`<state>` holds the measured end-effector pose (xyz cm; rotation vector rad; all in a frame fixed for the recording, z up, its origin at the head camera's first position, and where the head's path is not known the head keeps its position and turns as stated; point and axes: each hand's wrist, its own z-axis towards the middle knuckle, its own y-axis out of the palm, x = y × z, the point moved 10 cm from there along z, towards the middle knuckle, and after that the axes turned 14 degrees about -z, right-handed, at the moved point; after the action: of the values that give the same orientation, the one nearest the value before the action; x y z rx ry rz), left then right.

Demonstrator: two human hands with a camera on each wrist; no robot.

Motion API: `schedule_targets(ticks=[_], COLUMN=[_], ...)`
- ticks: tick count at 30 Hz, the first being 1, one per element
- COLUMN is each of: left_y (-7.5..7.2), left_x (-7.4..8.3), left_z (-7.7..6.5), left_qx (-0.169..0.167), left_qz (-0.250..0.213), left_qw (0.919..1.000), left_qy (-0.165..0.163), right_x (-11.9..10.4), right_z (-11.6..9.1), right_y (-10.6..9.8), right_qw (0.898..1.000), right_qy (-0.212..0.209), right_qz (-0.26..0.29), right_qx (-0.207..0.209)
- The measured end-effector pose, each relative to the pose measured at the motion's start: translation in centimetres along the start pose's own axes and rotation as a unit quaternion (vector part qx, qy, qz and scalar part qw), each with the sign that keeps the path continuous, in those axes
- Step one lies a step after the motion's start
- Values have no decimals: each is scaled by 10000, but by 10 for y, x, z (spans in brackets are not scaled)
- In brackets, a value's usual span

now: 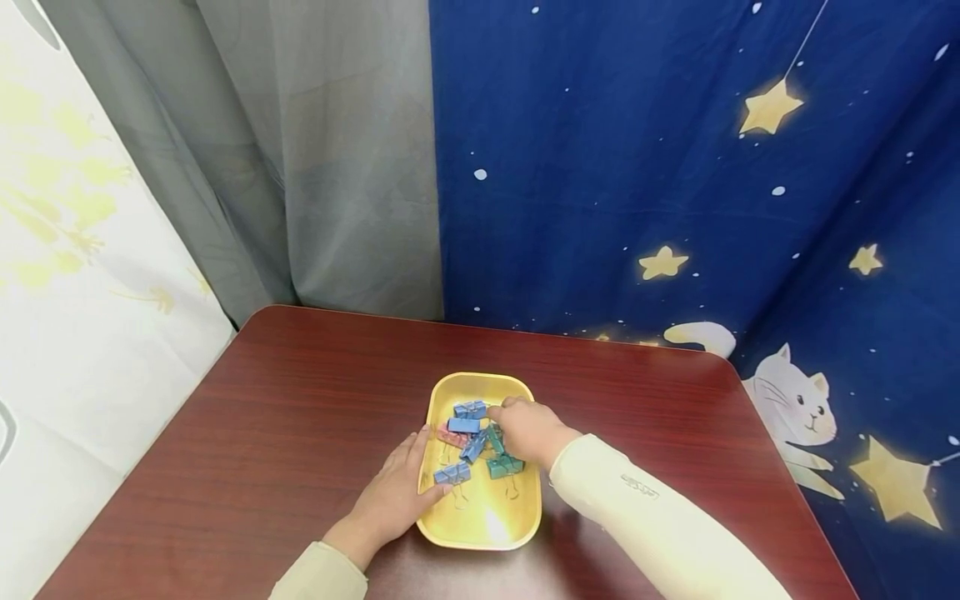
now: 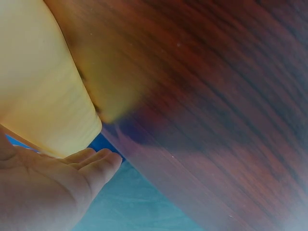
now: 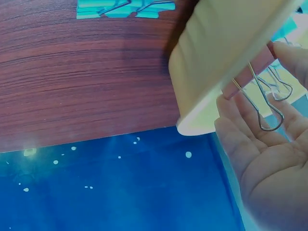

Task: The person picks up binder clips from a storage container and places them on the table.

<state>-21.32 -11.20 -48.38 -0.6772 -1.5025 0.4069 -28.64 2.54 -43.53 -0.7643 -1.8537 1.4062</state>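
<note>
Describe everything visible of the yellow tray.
The yellow tray looks plastic: rectangular, with rounded corners, raised walls and a glossy floor. It sits open side up on the table, holding blue, green and pink binder clips. The left hand touches its left side; the right hand reaches over its right rim.

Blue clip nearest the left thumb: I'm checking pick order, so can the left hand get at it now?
Probably yes: the left hand has its thumb inside the tray, beside the blue clip, and nothing seems to cover it.
</note>
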Motion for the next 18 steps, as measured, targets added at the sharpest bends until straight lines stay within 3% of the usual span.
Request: schedule_targets(ticks=[18], left_y=[-1], left_x=[2], left_z=[-1], left_qx=[73], left_qz=[-47], left_qw=[9999], left_qy=[70], right_x=[23], right_z=[-19], right_y=[-32], right_qw=[9942], right_qy=[223], right_qz=[485], right_qx=[936])
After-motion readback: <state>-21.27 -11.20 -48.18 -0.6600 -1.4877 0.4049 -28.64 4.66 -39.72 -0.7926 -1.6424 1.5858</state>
